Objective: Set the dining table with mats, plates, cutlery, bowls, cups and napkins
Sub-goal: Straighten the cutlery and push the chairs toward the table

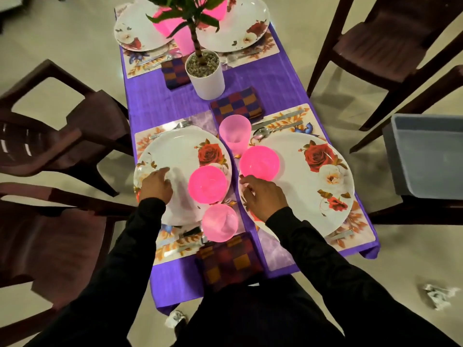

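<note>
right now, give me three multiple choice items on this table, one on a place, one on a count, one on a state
1. Where does the white plant pot stand?
A. on a plate
B. on the purple cloth between the place settings
C. on a chair

2. How many flowered plates are in view?
A. two
B. four
C. six

3. What is the left hand doing?
A. resting on the near left plate
B. holding a fork
C. lifting a cup

Answers:
1 B: the pot sits on bare cloth, mid-table.
2 B: two near, two far.
3 A: its fingers lie on that plate's surface, holding nothing.
</note>
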